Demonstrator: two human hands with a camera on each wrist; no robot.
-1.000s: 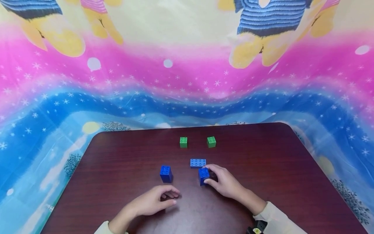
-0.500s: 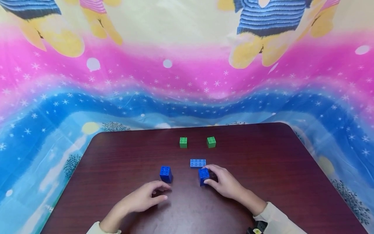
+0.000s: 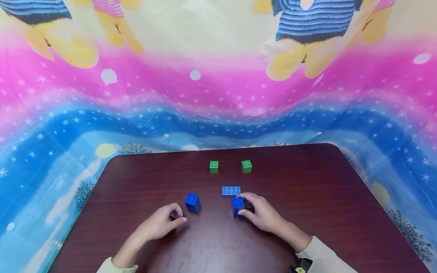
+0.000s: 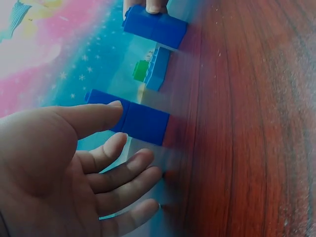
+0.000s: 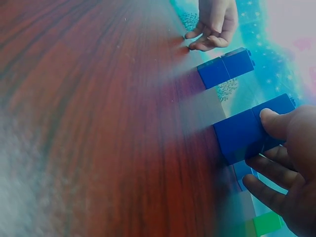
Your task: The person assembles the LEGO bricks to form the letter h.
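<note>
The dark-blue tower (image 3: 237, 207) in the person's right hand (image 3: 264, 215) stands upright on the desk (image 3: 307, 182) and serves as landmark here; the right wrist view shows a seam between its two stacked blocks. The right hand comes at the tower from its right side and grips it, the thumb on the near face and fingers round the other side.

Just behind the tower and slightly to its left lies a flat light-blue brick (image 3: 231, 191), eight studs up; whether the two touch, I cannot tell.

To the left of the tower, well apart, is a second dark-blue stack (image 3: 192, 203), also upright and two blocks high. The left hand (image 3: 162, 222) is farther left of the tower, just beside that stack, with nothing in its grasp; its fingers are loosely bent and its thumb is spread away from them.

Farther behind the tower sit two green bricks (image 3: 214, 167), one to its left, one slightly to its right. Beyond them hangs a patterned cloth (image 3: 218, 87).
</note>
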